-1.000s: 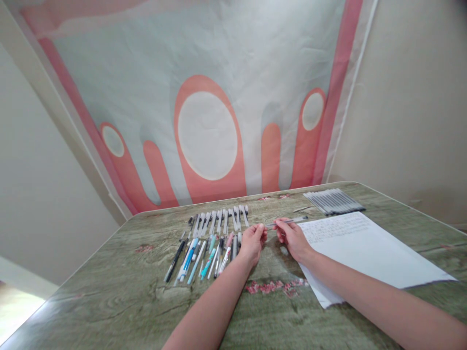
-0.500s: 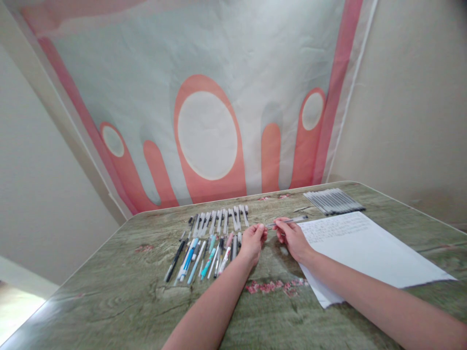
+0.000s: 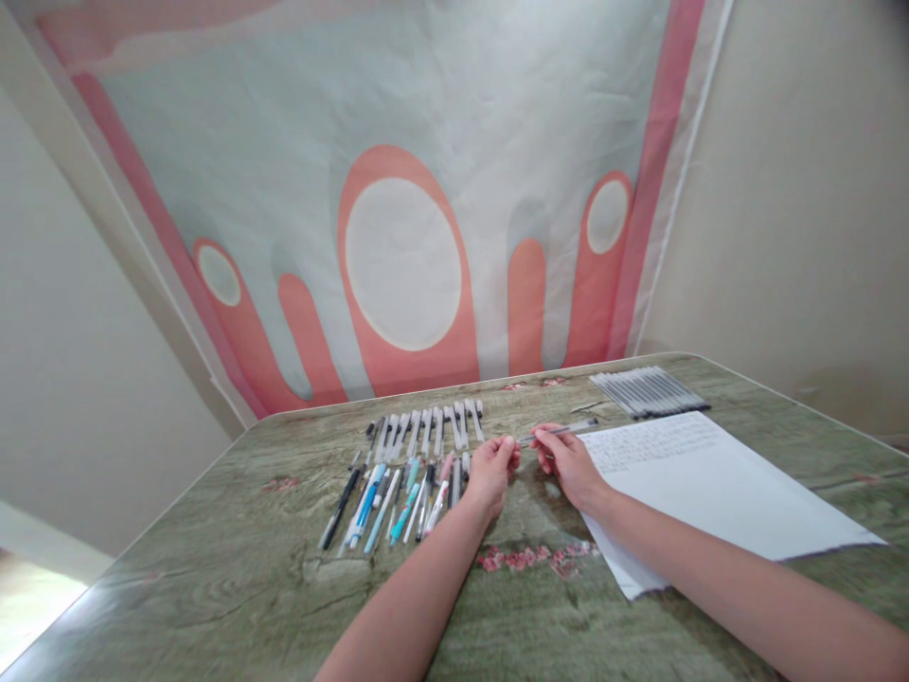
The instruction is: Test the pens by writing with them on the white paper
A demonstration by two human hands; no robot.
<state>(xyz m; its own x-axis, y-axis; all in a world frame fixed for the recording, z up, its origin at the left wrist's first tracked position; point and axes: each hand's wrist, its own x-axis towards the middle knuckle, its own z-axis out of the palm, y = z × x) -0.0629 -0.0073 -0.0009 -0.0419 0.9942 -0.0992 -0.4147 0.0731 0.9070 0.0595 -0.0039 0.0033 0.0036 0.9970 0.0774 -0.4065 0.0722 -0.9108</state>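
Observation:
A slim, translucent grey pen [image 3: 572, 429] with a dark end lies across between my two hands, just above the table. My left hand [image 3: 492, 469] pinches its left end between thumb and fingers, and the tip there is hidden. Further along the barrel, my right hand [image 3: 564, 462] grips the same pen, whose dark end points to the right. Beside my left hand lies a row of mixed pens [image 3: 364, 509] in blue, teal, black, white and pink. Behind these is a row of whitish pens [image 3: 426, 431] with dark parts.
A sheet of paper [image 3: 717, 502] with handwriting near its top lies under my right forearm. Several clear, dark-ended pens [image 3: 650, 391] lie side by side beyond it. The wood-patterned table [image 3: 213, 568] reaches a wall hanging [image 3: 490, 313] at the back.
Both hands stay almost in place. The pen's dark right end has shifted very slightly to the left.

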